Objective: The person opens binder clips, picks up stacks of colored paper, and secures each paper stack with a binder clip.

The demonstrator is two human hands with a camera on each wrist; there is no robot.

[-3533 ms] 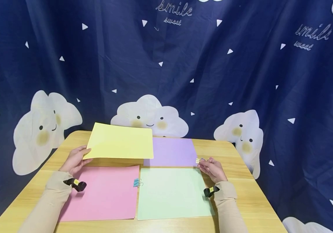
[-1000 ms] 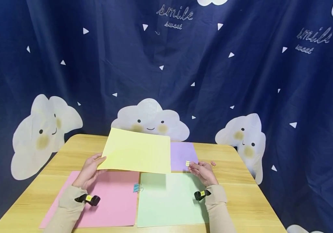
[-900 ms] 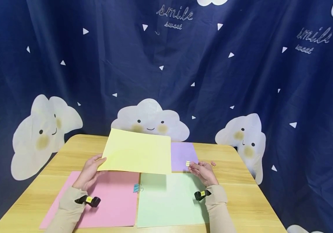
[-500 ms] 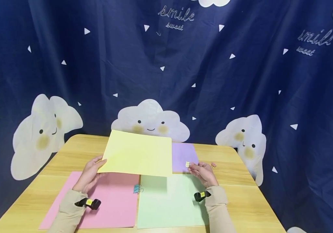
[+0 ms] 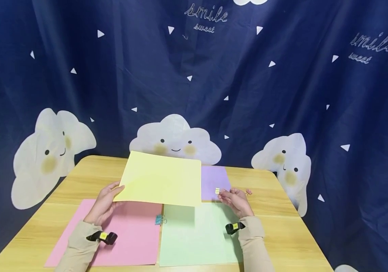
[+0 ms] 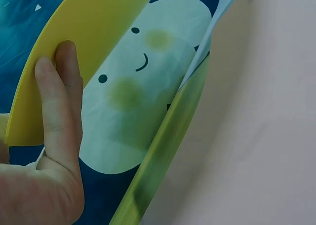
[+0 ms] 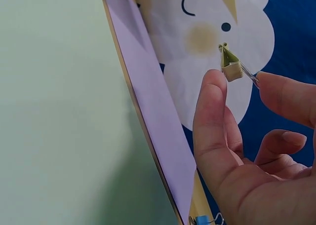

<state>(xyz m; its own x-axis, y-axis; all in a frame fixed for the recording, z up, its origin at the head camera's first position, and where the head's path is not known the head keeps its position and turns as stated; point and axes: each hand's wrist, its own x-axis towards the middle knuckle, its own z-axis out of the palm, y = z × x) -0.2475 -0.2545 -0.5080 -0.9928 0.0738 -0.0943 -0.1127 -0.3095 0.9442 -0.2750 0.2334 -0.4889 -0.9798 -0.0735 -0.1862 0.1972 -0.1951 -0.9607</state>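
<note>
I'm remotely holding the yellow paper (image 5: 161, 179) above the worktop (image 5: 279, 226), my left hand (image 5: 103, 202) pinching its near-left corner, my right hand (image 5: 238, 202) pinching the yellow clip (image 5: 217, 191), and judging the paper light, easily creased and best taken by its edges.

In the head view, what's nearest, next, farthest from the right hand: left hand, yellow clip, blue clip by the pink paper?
1. Yellow clip: pinched by the right hand.
2. Blue clip: leftward, on the edge of the pink paper.
3. Left hand: farthest left.
</note>
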